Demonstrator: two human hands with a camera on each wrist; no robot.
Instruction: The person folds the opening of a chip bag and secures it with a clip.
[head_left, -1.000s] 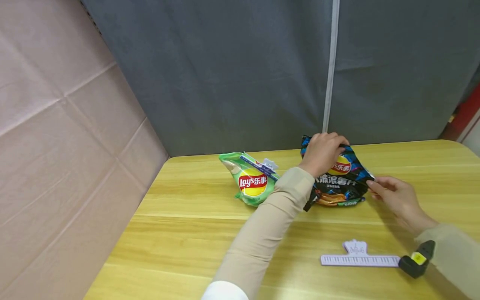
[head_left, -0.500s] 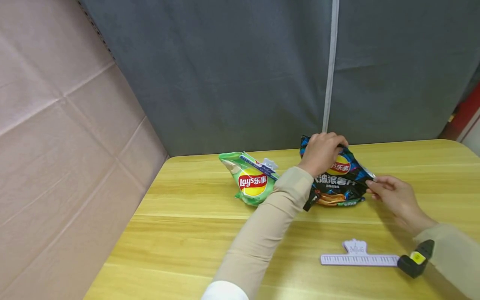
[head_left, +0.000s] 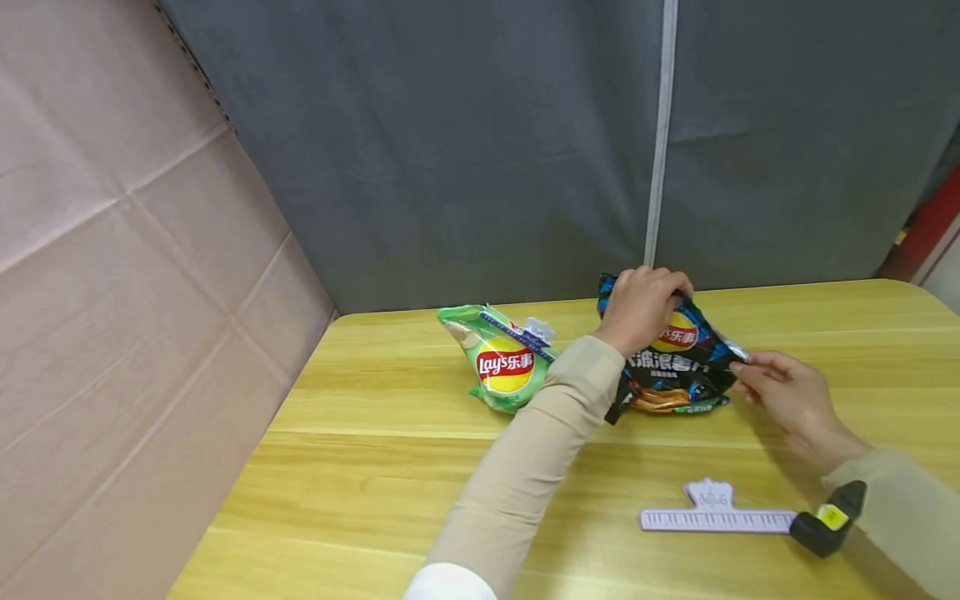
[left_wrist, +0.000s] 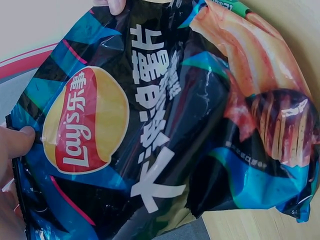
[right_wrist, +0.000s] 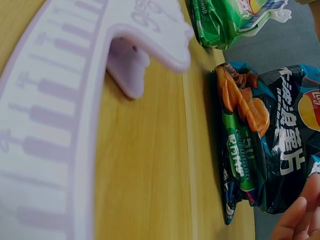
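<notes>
A black Lay's chip bag (head_left: 671, 367) stands on the table toward the back right. My left hand (head_left: 643, 307) grips its top edge, with the thumb (left_wrist: 20, 141) lying on the printed front in the left wrist view. At the bag's right side edge, my right hand (head_left: 795, 400) pinches the foil between thumb and fingers. Left of it, a green Lay's chip bag (head_left: 504, 360) has a purple-and-white clip (head_left: 525, 333) across its top. A lilac clip with piano-key print (head_left: 716, 521) lies in front of the black bag; it looms large in the right wrist view.
The wooden table (head_left: 360, 492) ends at a dark grey curtain (head_left: 465, 167) behind. A pinkish cloth wall (head_left: 135, 317) rises on the left. The black wrist camera (head_left: 828, 521) on my right sleeve overlaps the lilac clip's right end in the head view.
Both hands and the black chip bag have shifted very slightly left, with the grips unchanged. The green bag and the lilac clip stay put.
</notes>
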